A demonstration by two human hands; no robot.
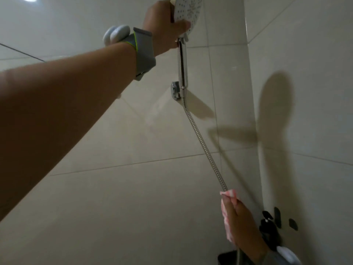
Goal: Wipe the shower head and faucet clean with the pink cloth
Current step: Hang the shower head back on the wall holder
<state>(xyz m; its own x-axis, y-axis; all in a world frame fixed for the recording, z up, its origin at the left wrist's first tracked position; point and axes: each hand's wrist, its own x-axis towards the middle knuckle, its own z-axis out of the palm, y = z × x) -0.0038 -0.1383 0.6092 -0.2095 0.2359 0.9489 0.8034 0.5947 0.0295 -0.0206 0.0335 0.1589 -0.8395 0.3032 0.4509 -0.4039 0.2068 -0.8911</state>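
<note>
A round white shower head (189, 11) with a chrome handle (182, 64) is at the top of the view, raised against the tiled wall. My left hand (162, 25) grips the shower head at its neck. A metal hose (202, 140) runs from the handle down to the lower right. There my right hand (238, 220) is closed around the hose with the pink cloth (228, 194) wrapped between palm and hose. No faucet is in view.
A chrome wall bracket (175, 90) is fixed to the beige tiles (133, 188) just left of the handle's lower end. Black wall hooks (278, 217) and a dark pump bottle (267, 230) sit at the lower right, with a black container (227, 259) below.
</note>
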